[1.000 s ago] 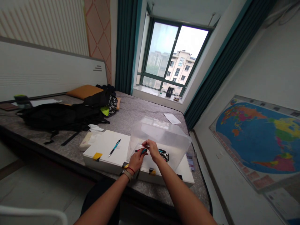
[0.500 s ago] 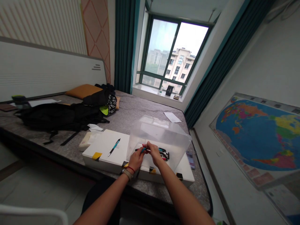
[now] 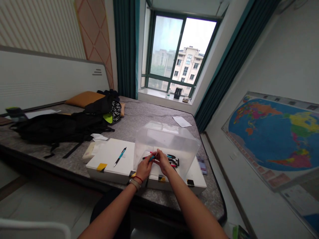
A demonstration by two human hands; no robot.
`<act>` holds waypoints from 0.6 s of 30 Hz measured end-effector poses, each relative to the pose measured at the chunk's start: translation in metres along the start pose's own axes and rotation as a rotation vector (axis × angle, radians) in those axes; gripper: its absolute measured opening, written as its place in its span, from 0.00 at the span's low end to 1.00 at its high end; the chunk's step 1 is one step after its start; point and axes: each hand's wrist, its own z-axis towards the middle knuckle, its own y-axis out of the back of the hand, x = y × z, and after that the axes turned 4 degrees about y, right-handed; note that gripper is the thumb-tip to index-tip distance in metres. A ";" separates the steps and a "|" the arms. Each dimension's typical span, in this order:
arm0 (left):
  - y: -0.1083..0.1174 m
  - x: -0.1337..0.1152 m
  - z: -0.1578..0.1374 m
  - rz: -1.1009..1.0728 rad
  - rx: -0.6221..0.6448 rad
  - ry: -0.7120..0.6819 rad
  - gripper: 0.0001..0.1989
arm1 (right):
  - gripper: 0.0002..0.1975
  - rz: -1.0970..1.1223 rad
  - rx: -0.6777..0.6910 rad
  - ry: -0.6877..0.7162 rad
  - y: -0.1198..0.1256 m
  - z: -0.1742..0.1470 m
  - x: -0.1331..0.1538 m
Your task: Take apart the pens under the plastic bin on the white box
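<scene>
My left hand (image 3: 144, 168) is closed around a teal pen barrel (image 3: 151, 158), held at the mouth of a translucent plastic bin (image 3: 166, 141) that seems to lie on its side. Right beside it, my right hand (image 3: 162, 162) has its fingers pinched together at the pen's end; what small part they hold is too small to make out. Several pens and dark pen parts (image 3: 175, 160), some with red or teal, lie in the bin to the right of my hands. A complete teal and black pen (image 3: 120, 157) rests on the white box (image 3: 107, 154) at left.
The white box, with yellow and black tape, lies on a grey mattress (image 3: 139, 113). A tissue pack (image 3: 90, 151) sits at its left end, a black backpack (image 3: 57, 126) beyond. White paper (image 3: 182, 121) lies behind the bin, and a blurred item (image 3: 202, 165) to the right.
The view has shifted slightly. Both hands stay together at the bin's mouth, with only small finger movement around the teal pen barrel.
</scene>
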 end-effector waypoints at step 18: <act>0.000 -0.004 0.001 -0.034 -0.018 -0.010 0.15 | 0.12 -0.199 0.062 0.279 0.022 0.001 -0.032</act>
